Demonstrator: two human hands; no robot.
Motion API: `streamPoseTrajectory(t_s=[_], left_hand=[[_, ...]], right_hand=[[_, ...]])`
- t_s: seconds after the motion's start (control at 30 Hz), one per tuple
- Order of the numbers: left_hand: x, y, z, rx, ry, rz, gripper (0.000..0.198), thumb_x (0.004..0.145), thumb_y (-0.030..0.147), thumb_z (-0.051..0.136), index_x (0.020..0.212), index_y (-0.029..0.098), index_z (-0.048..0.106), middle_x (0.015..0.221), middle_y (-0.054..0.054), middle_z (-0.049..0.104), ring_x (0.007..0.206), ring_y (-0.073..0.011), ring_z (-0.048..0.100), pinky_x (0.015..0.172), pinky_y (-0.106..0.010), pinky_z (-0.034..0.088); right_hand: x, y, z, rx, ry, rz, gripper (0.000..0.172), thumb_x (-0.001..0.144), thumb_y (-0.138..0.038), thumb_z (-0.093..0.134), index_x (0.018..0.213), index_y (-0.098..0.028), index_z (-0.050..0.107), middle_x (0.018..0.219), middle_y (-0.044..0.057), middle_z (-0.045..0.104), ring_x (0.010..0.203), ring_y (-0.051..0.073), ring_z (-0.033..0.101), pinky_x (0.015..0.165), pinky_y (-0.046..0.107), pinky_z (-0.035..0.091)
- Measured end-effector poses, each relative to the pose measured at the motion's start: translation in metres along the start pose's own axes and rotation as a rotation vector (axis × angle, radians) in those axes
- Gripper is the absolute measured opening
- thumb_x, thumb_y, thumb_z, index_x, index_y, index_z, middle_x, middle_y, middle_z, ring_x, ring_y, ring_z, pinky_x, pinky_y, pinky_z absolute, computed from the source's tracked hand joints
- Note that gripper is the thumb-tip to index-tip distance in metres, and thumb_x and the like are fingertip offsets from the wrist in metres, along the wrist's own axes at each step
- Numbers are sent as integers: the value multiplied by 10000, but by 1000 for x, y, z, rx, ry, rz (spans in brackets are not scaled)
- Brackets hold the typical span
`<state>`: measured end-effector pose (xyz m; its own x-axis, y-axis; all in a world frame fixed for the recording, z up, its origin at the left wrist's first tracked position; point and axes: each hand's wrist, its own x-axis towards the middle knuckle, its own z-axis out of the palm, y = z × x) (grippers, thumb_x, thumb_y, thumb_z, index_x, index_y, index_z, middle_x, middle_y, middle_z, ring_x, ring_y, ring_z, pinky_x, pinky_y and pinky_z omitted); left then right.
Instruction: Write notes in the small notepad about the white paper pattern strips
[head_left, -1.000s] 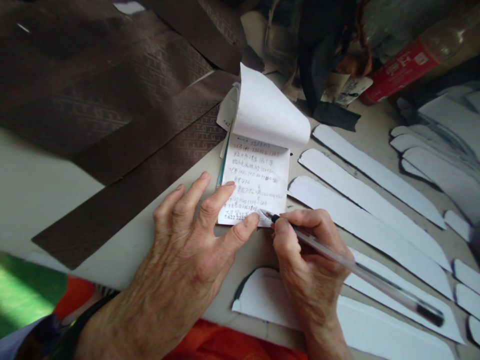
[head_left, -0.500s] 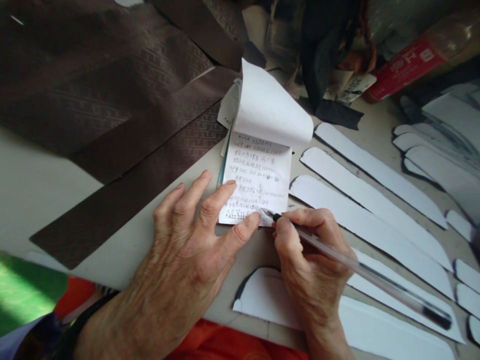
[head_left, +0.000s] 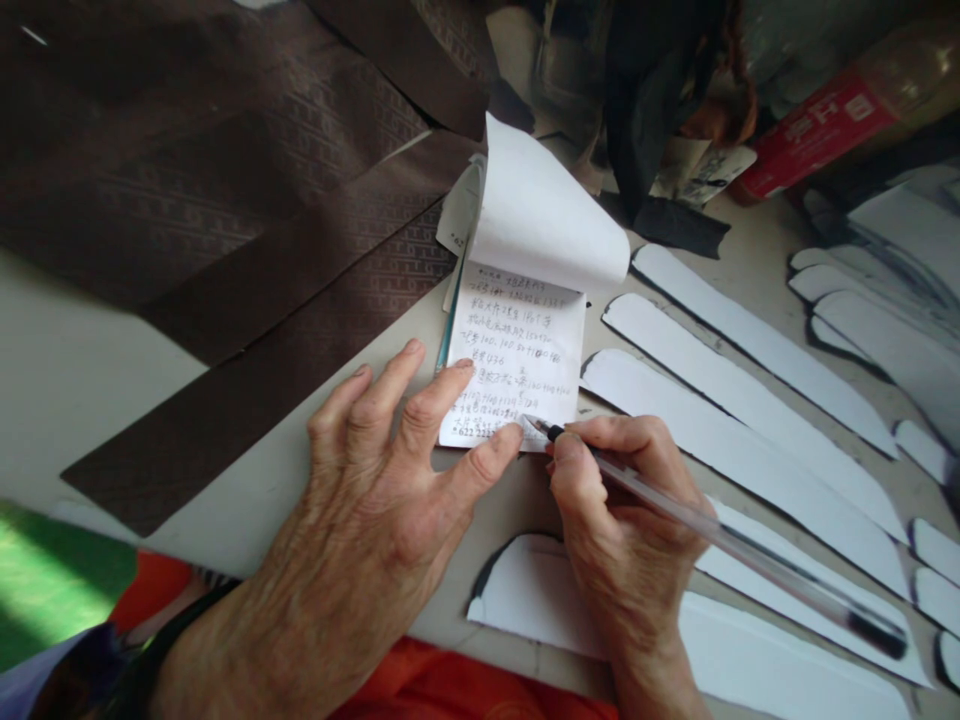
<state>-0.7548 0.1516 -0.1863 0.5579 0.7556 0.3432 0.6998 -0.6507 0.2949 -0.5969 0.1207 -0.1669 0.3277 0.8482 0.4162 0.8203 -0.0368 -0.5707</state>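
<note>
A small notepad [head_left: 517, 340] lies on the table, its page covered with handwriting and its upper white sheet [head_left: 544, 215] folded back over the top. My left hand [head_left: 382, 480] is open, fingers spread, with the index finger and thumb resting on the pad's left and lower edge. In my right hand [head_left: 630, 530] is a clear pen [head_left: 675, 505] with a black grip and cap end, pinched between thumb and fingers. Its tip is at the lower right part of the page, close to my left thumb.
Dark brown patterned material [head_left: 300, 240] covers the table's left part. Long white cut pieces with dark edges [head_left: 757, 350] lie in rows to the right. Black scraps [head_left: 682, 225] and a bottle with a red label [head_left: 817, 130] are at the back right.
</note>
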Motion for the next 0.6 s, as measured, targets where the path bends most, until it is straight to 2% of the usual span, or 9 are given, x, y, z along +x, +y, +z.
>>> streamPoseTrajectory(t_s=[0.43, 0.6], left_hand=[[-1, -1, 2, -10, -16, 10, 442, 830, 131, 591, 1231, 316, 583, 1354, -113, 506, 1330, -408, 370, 1007, -636, 377], [-1, 0, 0, -26, -17, 1, 435, 830, 125, 586, 1220, 318, 587, 1360, -106, 502, 1336, -403, 362, 1018, -642, 368]], right_hand=[[3, -3, -2, -13, -14, -16, 101, 761, -130, 563, 691, -194, 531, 556, -68, 577, 402, 39, 486, 412, 137, 389], [1, -1, -2, -8, 4, 4, 88, 765, -148, 570, 709, -209, 539, 561, -75, 587, 422, 62, 542, 429, 156, 428]])
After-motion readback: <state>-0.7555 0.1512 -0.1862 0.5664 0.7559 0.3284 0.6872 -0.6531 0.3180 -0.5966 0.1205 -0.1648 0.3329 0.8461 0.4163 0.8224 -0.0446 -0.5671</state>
